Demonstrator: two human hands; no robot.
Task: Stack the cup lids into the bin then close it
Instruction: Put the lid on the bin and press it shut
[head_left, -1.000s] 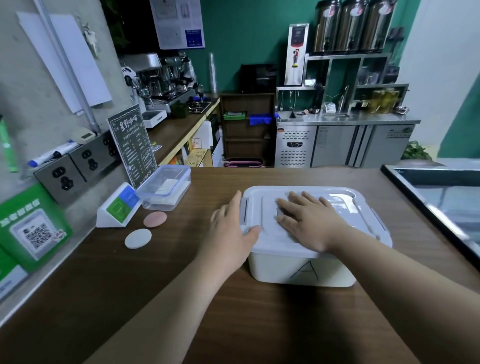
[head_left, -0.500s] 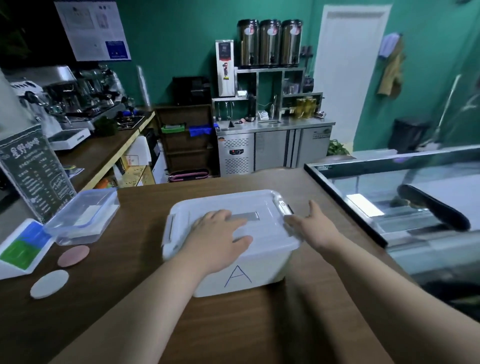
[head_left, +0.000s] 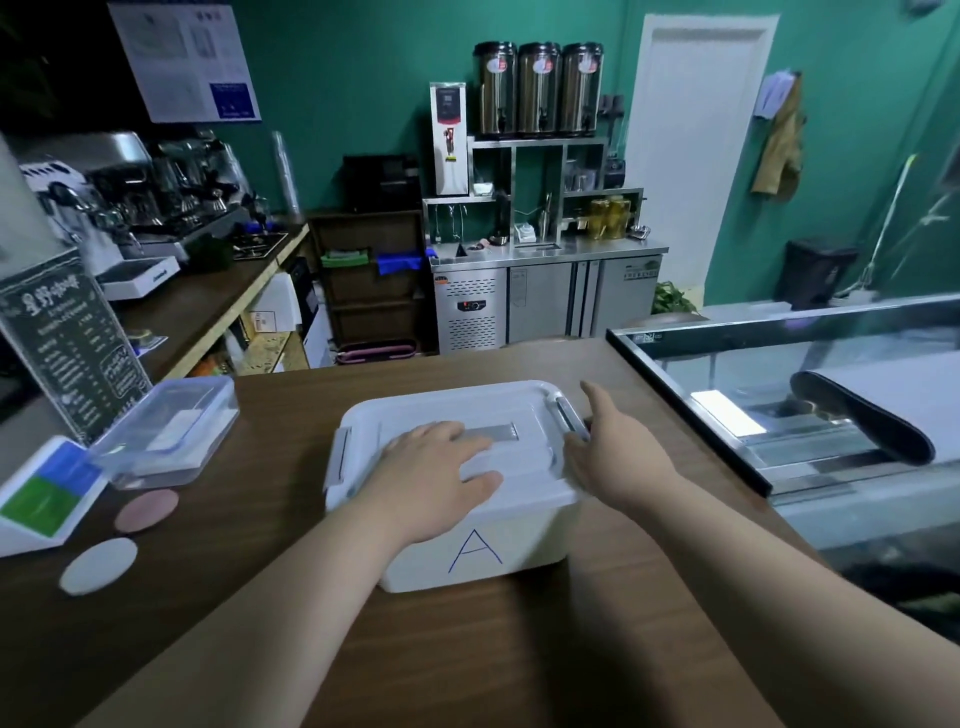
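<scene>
Closest to the camera it's just forearms over the brown bench (head_left: 519, 654); then the white bin (head_left: 524, 545) with a blue "A" drawn on its front wall, sitting mid-bench with its lid (head_left: 498, 400) already on top; left hand (head_left: 436, 475) lies flat on the lid, fingers spread wide and relaxed, holding nothing, just pressing down; right hand (head_left: 618, 452) is at the bin's right end with fingers straight, thumb right by the right latch (head_left: 569, 415), not wrapped round anything. So I'd say this is the closing step, stacking looks done; next move is probably to snap that right latch down while the left hand steadies the lid, then do the left latch (head_left: 342, 452) too. Can't tell whether either latch is actually clicked shut, or if the thumb is truly touching; the cup lids don't show at all, the bin is opaque so presumably they're inside. Off to the left there's a clear plastic box (head_left: 166, 431) and two round coasters (head_left: 147, 510); a glass display case (head_left: 779, 395) runs off the right edge, contents blurry; further back a coffee bar, too dim to read much.
</scene>
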